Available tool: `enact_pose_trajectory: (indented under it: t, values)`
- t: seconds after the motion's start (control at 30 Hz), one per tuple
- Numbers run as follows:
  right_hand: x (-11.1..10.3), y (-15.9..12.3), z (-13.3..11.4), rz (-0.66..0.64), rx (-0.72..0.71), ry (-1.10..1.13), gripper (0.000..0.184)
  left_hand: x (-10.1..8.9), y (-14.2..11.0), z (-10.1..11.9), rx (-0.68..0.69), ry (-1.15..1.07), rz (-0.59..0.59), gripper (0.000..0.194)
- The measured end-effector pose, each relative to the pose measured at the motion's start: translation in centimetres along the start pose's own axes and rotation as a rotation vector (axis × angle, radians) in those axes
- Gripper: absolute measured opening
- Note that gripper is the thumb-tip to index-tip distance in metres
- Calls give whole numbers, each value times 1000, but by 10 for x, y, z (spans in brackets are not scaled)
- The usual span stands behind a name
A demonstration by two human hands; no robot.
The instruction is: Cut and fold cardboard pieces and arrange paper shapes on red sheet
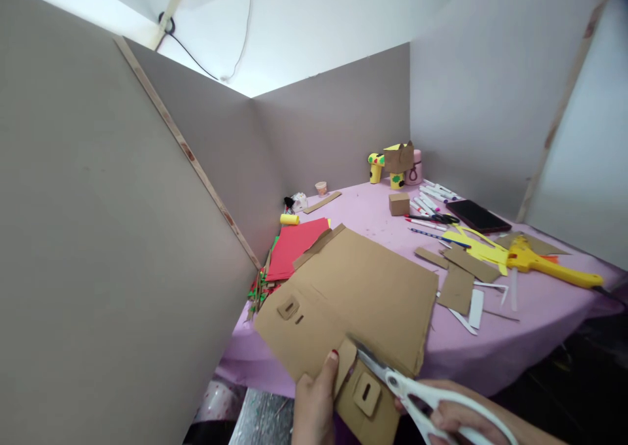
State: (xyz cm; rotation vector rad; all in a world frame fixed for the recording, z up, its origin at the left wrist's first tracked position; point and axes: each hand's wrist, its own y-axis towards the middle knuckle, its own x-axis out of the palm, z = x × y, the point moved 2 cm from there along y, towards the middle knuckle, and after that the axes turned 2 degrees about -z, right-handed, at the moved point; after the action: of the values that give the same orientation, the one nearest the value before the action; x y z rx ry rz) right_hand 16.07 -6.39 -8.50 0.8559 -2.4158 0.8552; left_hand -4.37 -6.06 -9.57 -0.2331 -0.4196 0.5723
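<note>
A large sheet of brown cardboard point(373, 281) lies partly on the table and juts over its near edge. My left hand point(314, 399) is closed on its near edge, with the thumb on top. In my right hand point(456, 419) are white-handled scissors point(417, 392), fingers through the loops. Their blades reach into a cut in the cardboard, just right of my left thumb. Beside the cut, a flap with a slotted tab point(367, 394) hangs toward me. Another slotted tab point(288, 307) shows on the left part of the sheet.
Red paper sheets point(299, 245) lie at the left. On the right are a yellow glue gun point(544, 265), cardboard scraps point(456, 288), a black phone point(478, 216) and markers point(426, 203). A small cardboard box point(399, 204) stands farther back. Grey partitions point(333, 124) surround the pink-covered table point(363, 203).
</note>
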Motion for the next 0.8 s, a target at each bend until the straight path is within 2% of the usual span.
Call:
enact_pose_trajectory:
  t: [0.1, 0.27, 0.47, 0.6, 0.7, 0.8]
  values:
    - [0, -4, -5, -70, 1, 47, 33, -1, -1, 2, 15, 26, 3, 38]
    - [-5, -1, -6, -71, 3, -32, 37, -2, 1, 1, 32, 23, 36, 37]
    - [8, -2, -13, 73, 11, -124, 41, 5, 2, 7, 50, -6, 0, 47]
    - [13, -5, -17, 155, 14, -166, 37, 10, -1, 12, 62, 16, -33, 46]
    - [8, -2, -17, 145, 4, -225, 37, 12, -2, 19, 103, 72, -39, 41]
    - [0, 6, -14, 93, -54, -343, 43, 14, -5, 26, 88, 73, -31, 39]
